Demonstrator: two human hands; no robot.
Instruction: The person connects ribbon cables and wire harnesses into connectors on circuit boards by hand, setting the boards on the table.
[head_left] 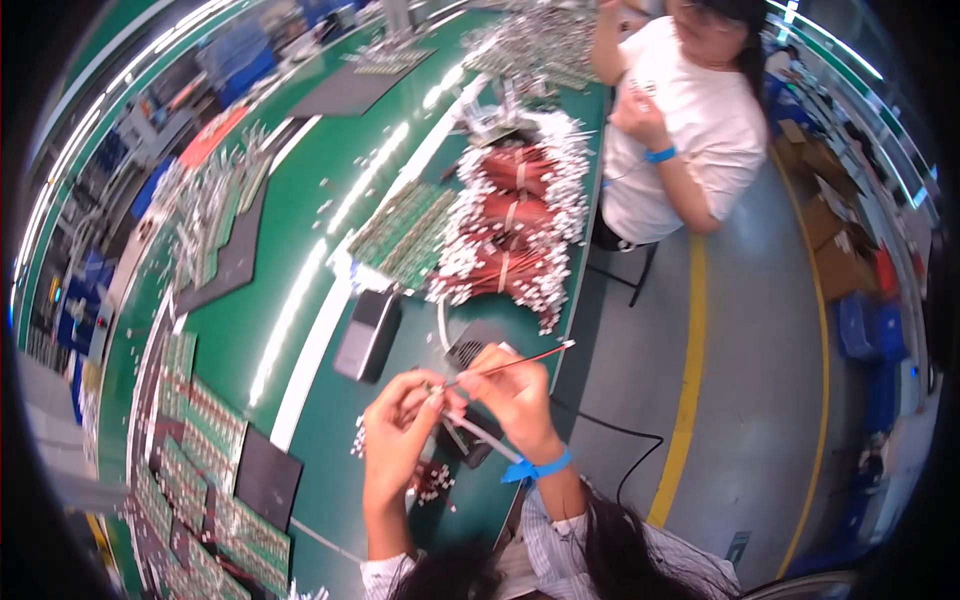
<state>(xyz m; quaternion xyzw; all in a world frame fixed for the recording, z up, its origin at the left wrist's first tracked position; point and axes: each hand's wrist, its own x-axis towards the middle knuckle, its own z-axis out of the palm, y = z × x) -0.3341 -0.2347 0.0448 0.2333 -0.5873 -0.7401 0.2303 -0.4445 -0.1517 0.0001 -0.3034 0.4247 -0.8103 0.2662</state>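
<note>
Over the near part of the green table, my two hands are close together. My right hand [515, 400], with a blue band [537, 466] on its wrist, pinches a thin red wire lead [530, 358]. A small white connector sits at the lead's outer end, pointing up and right. Fingers of my left hand [400, 415] are closed beside the lead's other end, on something too small to make out. A pale grey strip [480, 430] runs below the hands toward the blue band. Under them is a dark object [465, 445], partly covered.
Bundles of red wires [515, 215] with white connectors lie ahead, beside green circuit boards [405, 235]. A grey-black box [367, 335] stands left of my hands. More boards [215, 510] are stacked at the left. A co-worker [685, 120] is at the table's far right edge.
</note>
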